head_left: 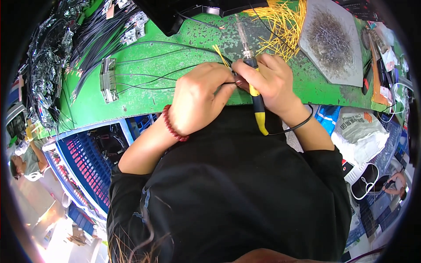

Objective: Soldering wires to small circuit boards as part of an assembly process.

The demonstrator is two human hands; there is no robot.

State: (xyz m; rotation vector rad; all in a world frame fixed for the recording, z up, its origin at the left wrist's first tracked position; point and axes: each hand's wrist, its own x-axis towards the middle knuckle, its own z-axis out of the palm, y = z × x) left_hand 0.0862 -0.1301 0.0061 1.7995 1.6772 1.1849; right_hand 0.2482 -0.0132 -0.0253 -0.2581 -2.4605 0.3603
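My left hand [197, 94] pinches a thin black wire [227, 83], its end at the fingertips of my right hand [272, 83]. A soldering iron [258, 105] with a yellow and black handle lies in my right hand, its hot end pointing away from me. The right fingertips meet the wire's end; whether they grip it too is partly hidden. Several black wires run left to a grey metal part [108, 80] on the green bench [151, 98]. Short yellow tubes [220, 55] stand out just beyond my fingers.
Loose yellow tubes [285, 26] pile up at the back. A grey board [333, 44] with dark residue lies right of them. Bundled black wires with metal parts [133, 30] fill the back left. Blue crates [83, 162] stand below the bench's left edge; white bags [359, 136] lie right.
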